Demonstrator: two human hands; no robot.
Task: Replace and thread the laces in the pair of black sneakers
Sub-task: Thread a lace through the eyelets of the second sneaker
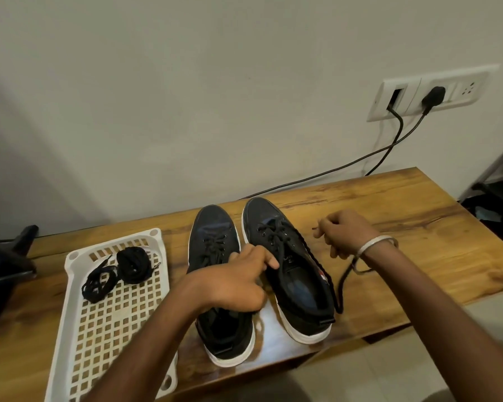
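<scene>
On your left, the white tray (70,329) is holding two bundles of black laces (119,271), apparently the replacements, untouched. Both sneakers are sitting side by side on the tabletop (418,227): your left hand (238,282) is reaching over the left sneaker (215,227) and pinching at the eyelets of the right sneaker (273,221). Your right hand (343,230) is gripping the old lace (341,285), so you are likely unlacing; next, keep drawing it free.
</scene>
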